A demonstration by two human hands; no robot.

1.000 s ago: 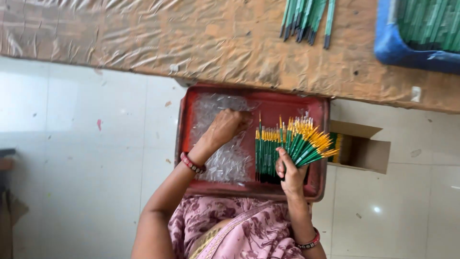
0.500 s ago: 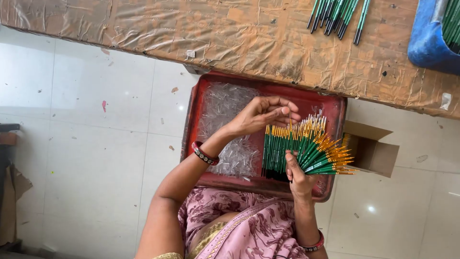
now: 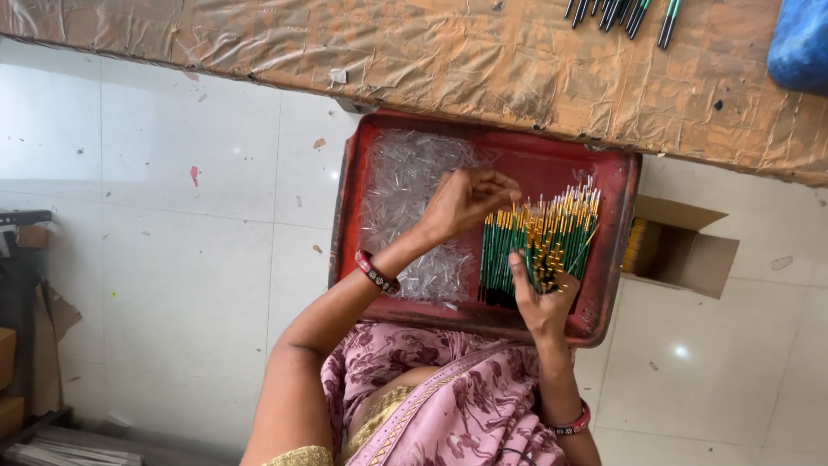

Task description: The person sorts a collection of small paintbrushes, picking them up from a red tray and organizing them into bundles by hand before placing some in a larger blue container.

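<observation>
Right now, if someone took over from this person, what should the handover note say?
Right hand: grips a fanned bundle of green brushes over the red tray.
Left hand: fingers pinched at the bundle's tips.
Clear plastic caps lie heaped in the tray's left half; an open cardboard box sits on the floor beside it.
Done: cannot tell how many tips are capped.
Left: likely capping the rest.

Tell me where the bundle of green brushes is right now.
In the head view, the bundle of green brushes stands in the right hand, over the right half of the red tray, beside the left hand.
</observation>
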